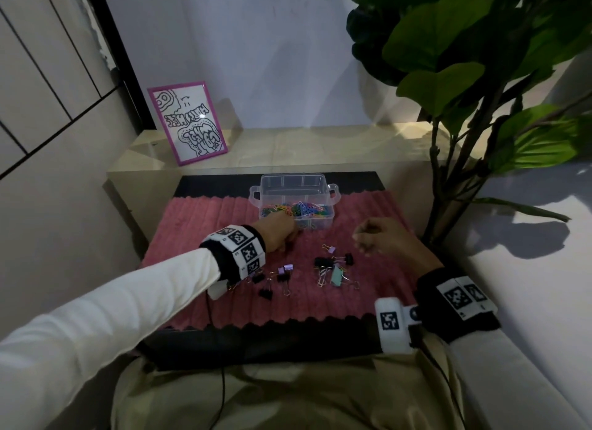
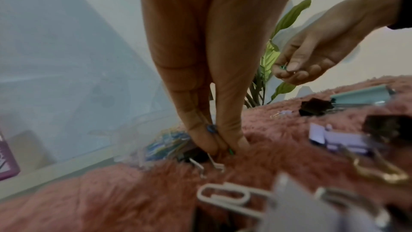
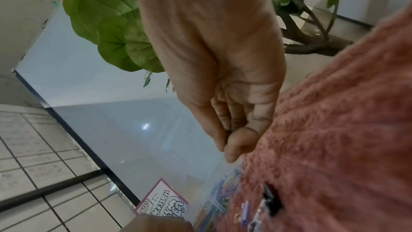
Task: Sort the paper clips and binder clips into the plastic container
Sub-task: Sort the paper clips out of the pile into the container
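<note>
The clear plastic container (image 1: pixel 323 186) stands at the far edge of the pink mat (image 1: pixel 205 304), with several coloured paper clips (image 1: pixel 294 209) in its front compartment. My left hand (image 1: pixel 293 234) is down on the mat just in front of it. Its fingertips (image 2: pixel 242 145) pinch small blue and green paper clips (image 2: pixel 211 128) right beside a black binder clip (image 2: pixel 194 158). My right hand (image 1: pixel 360 242) hovers over the mat to the right, thumb and fingers pinching a small green clip (image 2: pixel 283 67). Several binder clips lie nearer me: black (image 1: pixel 323 262), mint (image 1: pixel 336 277), purple (image 1: pixel 285 268).
A large leafy plant (image 1: pixel 464 61) rises at the right, its stem close to the mat's corner. A pink-framed picture (image 1: pixel 187 122) leans against the wall at the back left. The mat lies on a black tray (image 1: pixel 262 343) over my lap.
</note>
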Motion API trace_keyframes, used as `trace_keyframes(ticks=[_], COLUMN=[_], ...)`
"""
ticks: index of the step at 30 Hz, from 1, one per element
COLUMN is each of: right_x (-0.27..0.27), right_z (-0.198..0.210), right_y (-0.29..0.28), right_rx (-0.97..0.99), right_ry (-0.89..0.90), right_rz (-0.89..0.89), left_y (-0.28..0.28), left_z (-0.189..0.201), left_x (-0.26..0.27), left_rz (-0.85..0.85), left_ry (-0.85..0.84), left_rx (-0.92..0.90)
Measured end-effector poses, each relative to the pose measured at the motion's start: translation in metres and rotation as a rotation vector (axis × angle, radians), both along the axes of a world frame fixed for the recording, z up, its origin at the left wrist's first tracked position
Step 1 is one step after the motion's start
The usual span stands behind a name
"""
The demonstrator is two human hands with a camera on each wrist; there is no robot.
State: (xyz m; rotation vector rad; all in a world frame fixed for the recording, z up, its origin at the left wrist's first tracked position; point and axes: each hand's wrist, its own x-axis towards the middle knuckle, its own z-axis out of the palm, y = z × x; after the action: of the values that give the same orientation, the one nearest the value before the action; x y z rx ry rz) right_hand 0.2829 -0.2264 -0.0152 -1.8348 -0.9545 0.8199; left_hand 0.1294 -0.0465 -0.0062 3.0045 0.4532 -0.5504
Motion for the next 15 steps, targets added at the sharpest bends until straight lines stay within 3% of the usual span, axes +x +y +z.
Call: trace_keyframes(ticks=[8, 11, 15], right_x=[-0.008, -0.009, -0.019], right_z=[-0.015, -0.015, -0.01], right_y=[-0.01, -0.013, -0.005], right_rx=[-0.177, -0.168, -0.08], right_ry=[-0.125, -0.108, -0.169], right_rz=[0.132, 0.162, 0.139], left_y=[0.005, 0.01, 0.024], left_z=[0.005, 0.008, 0.018], left_x=[-0.006, -0.014, -0.028], left_rz=[-0.004, 0.042, 0.183], left_ry=[-0.043, -0.08, -0.188], left_rx=[-0.107, -0.269, -0.637])
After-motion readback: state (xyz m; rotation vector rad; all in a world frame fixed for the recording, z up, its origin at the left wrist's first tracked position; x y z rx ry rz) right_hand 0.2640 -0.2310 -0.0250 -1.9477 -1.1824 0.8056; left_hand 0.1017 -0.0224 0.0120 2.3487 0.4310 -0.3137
